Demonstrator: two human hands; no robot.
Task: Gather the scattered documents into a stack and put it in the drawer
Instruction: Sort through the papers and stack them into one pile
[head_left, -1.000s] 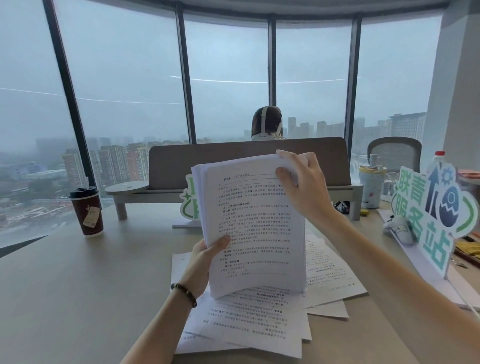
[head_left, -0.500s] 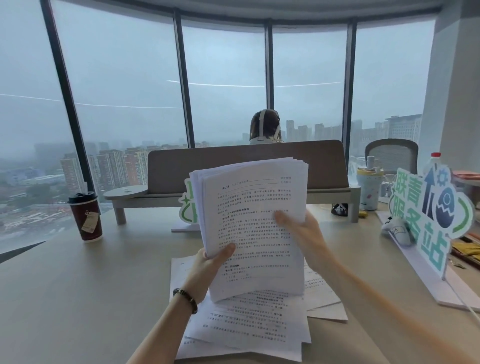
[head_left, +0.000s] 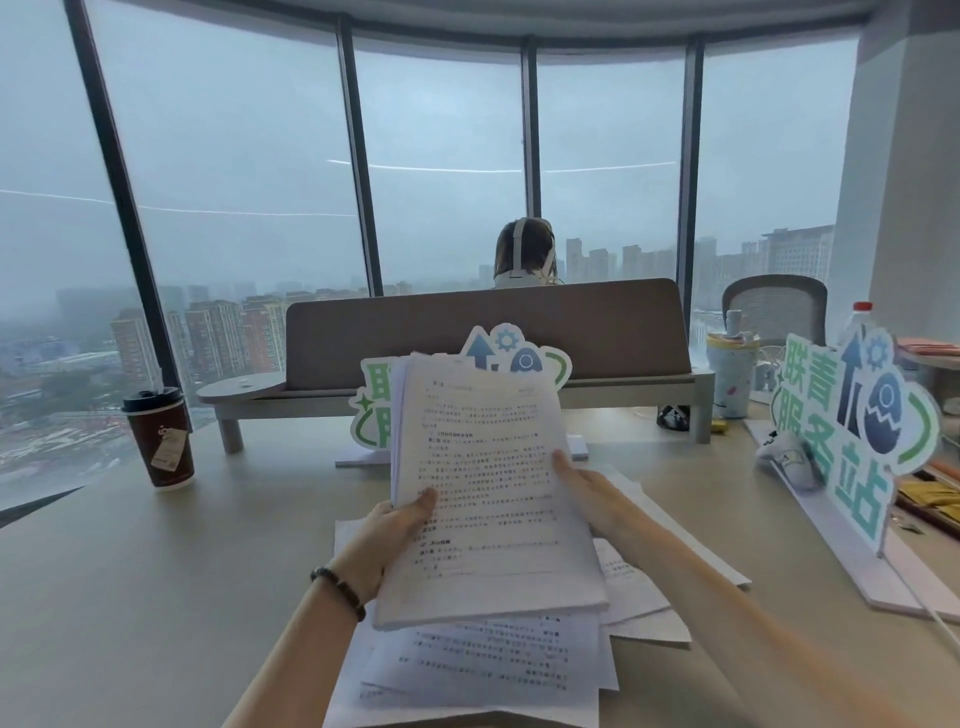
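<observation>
at centre frame, the left hand (head_left: 387, 540) and right hand (head_left: 589, 491) clamp a thick stack of printed documents (head_left: 485, 488) by its side edges, thumbs on top, tilted above loose sheets (head_left: 483, 670) scattered on the desk (head_left: 130, 597).

Both hands hold a stack (head_left: 488, 499) of printed pages, tilted up above the desk (head_left: 156, 597). The left hand (head_left: 387, 540) grips its left edge with the thumb on the front page; the right hand (head_left: 587, 493) holds the right edge. Under the stack, loose sheets (head_left: 483, 670) lie spread near the front edge of the desk. A coffee cup (head_left: 160, 439) stands near the left edge. A sign (head_left: 852, 436) stands along the right edge, and another sign (head_left: 374, 410) stands behind the stack.
</observation>
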